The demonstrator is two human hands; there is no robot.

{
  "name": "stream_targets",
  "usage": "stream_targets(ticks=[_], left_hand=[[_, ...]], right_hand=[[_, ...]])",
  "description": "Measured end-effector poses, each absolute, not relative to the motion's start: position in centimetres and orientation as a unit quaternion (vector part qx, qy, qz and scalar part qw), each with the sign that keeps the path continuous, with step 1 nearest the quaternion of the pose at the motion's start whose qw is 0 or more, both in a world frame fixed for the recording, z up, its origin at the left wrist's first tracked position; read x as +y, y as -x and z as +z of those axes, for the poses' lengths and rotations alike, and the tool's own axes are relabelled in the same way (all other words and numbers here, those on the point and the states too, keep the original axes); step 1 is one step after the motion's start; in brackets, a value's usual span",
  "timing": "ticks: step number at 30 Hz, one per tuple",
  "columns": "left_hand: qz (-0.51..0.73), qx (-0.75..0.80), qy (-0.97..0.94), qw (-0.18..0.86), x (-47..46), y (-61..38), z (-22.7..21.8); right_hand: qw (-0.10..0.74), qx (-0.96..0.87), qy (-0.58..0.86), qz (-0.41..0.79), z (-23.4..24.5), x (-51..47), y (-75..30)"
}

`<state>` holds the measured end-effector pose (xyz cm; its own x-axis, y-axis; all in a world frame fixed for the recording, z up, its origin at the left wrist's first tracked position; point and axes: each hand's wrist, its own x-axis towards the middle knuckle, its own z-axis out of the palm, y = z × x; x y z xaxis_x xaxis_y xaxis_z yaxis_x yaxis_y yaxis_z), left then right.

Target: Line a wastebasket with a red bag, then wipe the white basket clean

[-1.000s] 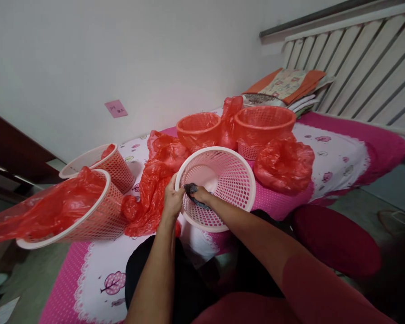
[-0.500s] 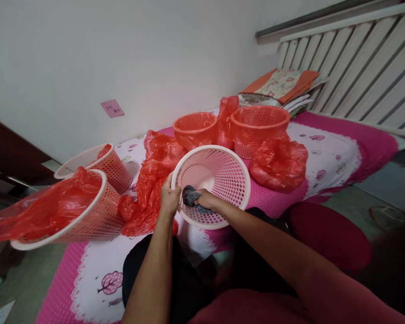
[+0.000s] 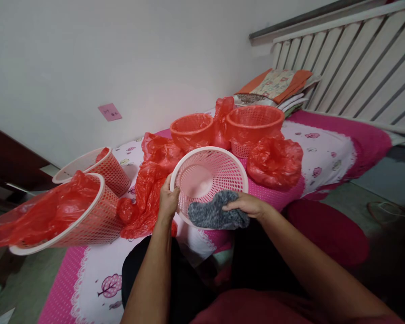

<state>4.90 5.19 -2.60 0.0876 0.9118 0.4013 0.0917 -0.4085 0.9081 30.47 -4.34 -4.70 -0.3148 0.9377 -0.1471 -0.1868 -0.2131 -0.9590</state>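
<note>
One pink basket (image 3: 222, 164): left hand (image 3: 168, 201) clamps its rim, right hand (image 3: 245, 206) grips a grey cloth (image 3: 214, 216). Cloth hides the near rim.

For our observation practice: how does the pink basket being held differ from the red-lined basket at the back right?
The held basket is bare and tipped towards the camera, gripped by the left hand; the back basket wears a red bag and stands upright on the bed. Both are round mesh baskets.

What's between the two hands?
In the head view, a grey cloth lies over the near rim of the pink basket, between the left hand and right hand.
</note>
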Motion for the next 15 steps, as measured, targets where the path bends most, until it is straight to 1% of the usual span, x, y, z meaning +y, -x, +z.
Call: stream_targets(ticks=[2, 3, 6, 8, 10, 12, 15], left_hand=[[0.545, 0.398, -0.637, 0.373, 5.4, -4.8, -2.7], [0.543, 0.401, -0.638, 0.372, 5.5, -4.8, -2.8], [0.535, 0.408, -0.643, 0.367, 5.7, -4.8, -2.9], [0.534, 0.404, -0.649, 0.362, 5.7, -4.9, -2.9], [0.533, 0.399, -0.658, 0.351, 5.5, -5.1, -2.8], [0.531, 0.399, -0.666, 0.34, 5.3, -5.3, -2.7], [0.53, 0.401, -0.668, 0.335, 5.2, -5.6, -2.7]], right_hand=[[0.483, -0.361, 0.403, 0.689, -4.9, -4.3, -31.7], [0.523, -0.319, 0.41, 0.675, -5.0, -4.2, -32.1], [0.648, -0.237, 0.43, 0.582, -5.7, -3.1, -32.8], [0.7, -0.227, 0.431, 0.522, -6.1, -2.1, -32.4], [0.72, -0.248, 0.433, 0.483, -6.2, -0.9, -31.4], [0.719, -0.3, 0.452, 0.434, -6.2, 0.5, -30.1], [0.678, -0.447, 0.493, 0.312, -6.1, 3.0, -27.8]])
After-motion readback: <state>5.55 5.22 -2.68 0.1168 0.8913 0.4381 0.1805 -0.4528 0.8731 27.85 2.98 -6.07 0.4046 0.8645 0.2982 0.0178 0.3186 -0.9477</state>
